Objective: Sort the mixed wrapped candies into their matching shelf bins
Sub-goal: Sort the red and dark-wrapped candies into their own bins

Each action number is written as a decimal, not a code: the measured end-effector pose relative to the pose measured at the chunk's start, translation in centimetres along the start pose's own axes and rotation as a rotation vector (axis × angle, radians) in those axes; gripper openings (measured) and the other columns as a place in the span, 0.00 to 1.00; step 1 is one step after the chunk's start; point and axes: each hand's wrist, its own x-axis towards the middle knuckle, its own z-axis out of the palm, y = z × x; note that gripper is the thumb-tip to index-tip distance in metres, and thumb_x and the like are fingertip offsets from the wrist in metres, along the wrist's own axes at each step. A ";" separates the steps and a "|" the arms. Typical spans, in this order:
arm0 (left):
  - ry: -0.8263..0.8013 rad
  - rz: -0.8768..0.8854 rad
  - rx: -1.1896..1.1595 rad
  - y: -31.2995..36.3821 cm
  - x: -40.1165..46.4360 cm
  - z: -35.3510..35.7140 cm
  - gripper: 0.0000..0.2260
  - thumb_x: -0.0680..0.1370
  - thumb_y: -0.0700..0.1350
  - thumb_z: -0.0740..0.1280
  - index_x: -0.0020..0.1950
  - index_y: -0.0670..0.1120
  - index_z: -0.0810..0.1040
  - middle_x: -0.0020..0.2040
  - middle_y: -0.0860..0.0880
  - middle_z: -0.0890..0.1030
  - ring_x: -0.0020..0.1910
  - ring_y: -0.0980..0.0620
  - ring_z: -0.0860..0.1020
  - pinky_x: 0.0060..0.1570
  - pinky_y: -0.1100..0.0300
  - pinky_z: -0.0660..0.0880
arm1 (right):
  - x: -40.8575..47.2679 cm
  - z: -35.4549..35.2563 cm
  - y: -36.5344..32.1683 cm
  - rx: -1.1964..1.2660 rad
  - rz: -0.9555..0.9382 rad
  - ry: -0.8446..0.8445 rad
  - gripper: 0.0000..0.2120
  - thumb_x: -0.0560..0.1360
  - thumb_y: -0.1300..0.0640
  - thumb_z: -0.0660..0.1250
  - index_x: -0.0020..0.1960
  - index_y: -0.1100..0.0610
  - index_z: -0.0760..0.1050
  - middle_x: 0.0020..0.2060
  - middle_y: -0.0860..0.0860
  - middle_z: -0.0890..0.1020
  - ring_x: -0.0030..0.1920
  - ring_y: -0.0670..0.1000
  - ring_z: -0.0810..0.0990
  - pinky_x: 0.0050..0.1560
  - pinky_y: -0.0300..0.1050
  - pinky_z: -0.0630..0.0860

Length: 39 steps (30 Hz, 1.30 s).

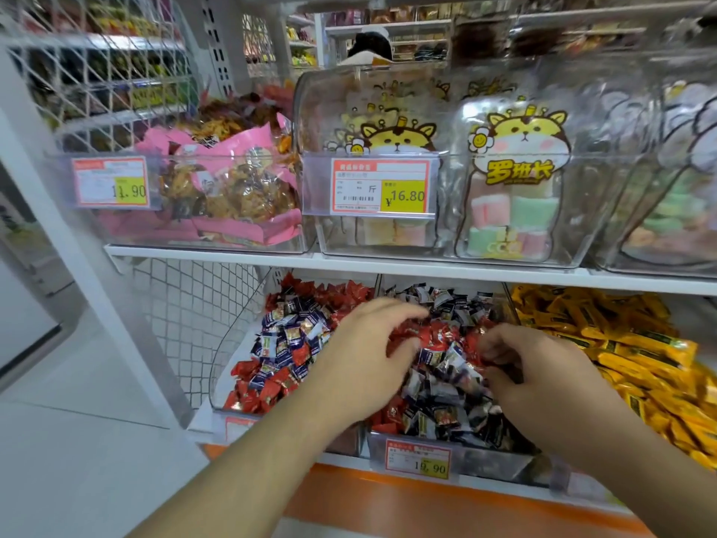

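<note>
Lying under both hands point(438, 359), mixed candies point(442, 366) fill the bin point(458, 456).

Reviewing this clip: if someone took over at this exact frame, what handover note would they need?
Left hand: over the red candies in the middle bin, fingers loosely curled; grip unclear.
Right hand: fingers curled into the dark-wrapped candies; what it holds is hidden.
Left bin: red and blue wrappers mixed.
Yellow candies sit apart in the right bin.
Done: nothing evident. Left: separate both mixed bins.
</note>
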 end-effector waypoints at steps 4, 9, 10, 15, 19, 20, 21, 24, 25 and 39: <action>0.111 -0.185 0.080 -4.2 0.0 -1.6 0.15 0.81 0.41 0.70 0.64 0.56 0.80 0.57 0.59 0.78 0.51 0.64 0.76 0.49 0.76 0.69 | 0.3 0.2 0.2 -0.004 -0.010 -0.002 0.11 0.79 0.60 0.68 0.56 0.46 0.77 0.50 0.42 0.80 0.48 0.41 0.77 0.41 0.28 0.71; -0.040 -0.342 0.149 -9.2 -0.6 -1.5 0.17 0.79 0.46 0.74 0.68 0.53 0.79 0.59 0.55 0.81 0.56 0.59 0.78 0.59 0.63 0.76 | 0.5 0.6 0.3 -0.024 -0.010 -0.008 0.12 0.79 0.59 0.68 0.60 0.46 0.77 0.51 0.41 0.79 0.50 0.42 0.76 0.41 0.25 0.68; -0.067 -0.327 0.182 -9.4 -0.6 -1.4 0.19 0.78 0.47 0.74 0.70 0.54 0.78 0.62 0.55 0.80 0.57 0.58 0.77 0.60 0.62 0.74 | 0.5 0.6 0.3 -0.025 -0.007 -0.011 0.12 0.79 0.59 0.68 0.60 0.46 0.77 0.51 0.41 0.79 0.50 0.42 0.77 0.41 0.26 0.69; -0.064 -0.239 0.314 -10.5 0.2 -0.9 0.23 0.79 0.45 0.74 0.73 0.52 0.76 0.68 0.55 0.75 0.64 0.53 0.75 0.66 0.60 0.71 | 0.6 0.8 -0.1 -0.021 0.003 -0.030 0.11 0.79 0.58 0.69 0.58 0.45 0.76 0.51 0.41 0.80 0.49 0.41 0.77 0.46 0.33 0.75; -0.045 -0.223 0.322 -11.4 0.3 -0.7 0.19 0.77 0.43 0.76 0.68 0.52 0.80 0.65 0.54 0.76 0.64 0.51 0.76 0.66 0.57 0.73 | 0.6 1.0 -0.4 -0.029 -0.010 -0.045 0.11 0.79 0.57 0.69 0.58 0.44 0.76 0.51 0.41 0.79 0.49 0.41 0.76 0.45 0.31 0.73; -0.044 -0.219 0.327 -11.5 0.3 -0.7 0.17 0.77 0.43 0.76 0.65 0.52 0.81 0.63 0.54 0.77 0.62 0.51 0.77 0.64 0.57 0.74 | 0.6 1.0 -0.5 -0.034 -0.014 -0.043 0.10 0.79 0.57 0.69 0.58 0.44 0.76 0.51 0.41 0.80 0.49 0.41 0.77 0.47 0.33 0.75; -0.047 -0.219 0.332 -11.6 0.4 -0.7 0.15 0.76 0.44 0.76 0.63 0.53 0.82 0.61 0.54 0.78 0.60 0.51 0.77 0.63 0.56 0.75 | 0.6 1.0 -0.6 -0.041 -0.017 -0.042 0.10 0.79 0.56 0.69 0.57 0.45 0.76 0.51 0.40 0.80 0.49 0.41 0.77 0.49 0.36 0.76; -0.038 -0.207 0.334 -11.7 0.3 -0.6 0.13 0.77 0.44 0.75 0.61 0.54 0.83 0.60 0.54 0.79 0.59 0.52 0.78 0.62 0.57 0.76 | 0.6 1.1 -0.8 -0.045 -0.022 -0.037 0.09 0.79 0.56 0.69 0.57 0.46 0.77 0.50 0.40 0.79 0.50 0.42 0.77 0.52 0.41 0.79; -0.031 -0.204 0.334 -11.8 0.3 -0.6 0.13 0.77 0.45 0.75 0.61 0.54 0.83 0.60 0.54 0.79 0.59 0.52 0.78 0.61 0.57 0.76 | 0.6 1.1 -0.8 -0.045 -0.025 -0.034 0.09 0.79 0.57 0.69 0.57 0.46 0.77 0.50 0.40 0.79 0.50 0.43 0.78 0.53 0.42 0.80; 0.051 -0.270 0.218 -11.4 0.2 -0.8 0.09 0.79 0.49 0.74 0.59 0.56 0.83 0.58 0.55 0.76 0.55 0.54 0.78 0.58 0.57 0.76 | 0.5 1.0 -0.5 -0.027 -0.037 -0.040 0.09 0.79 0.56 0.68 0.57 0.44 0.75 0.50 0.40 0.79 0.50 0.40 0.76 0.48 0.34 0.75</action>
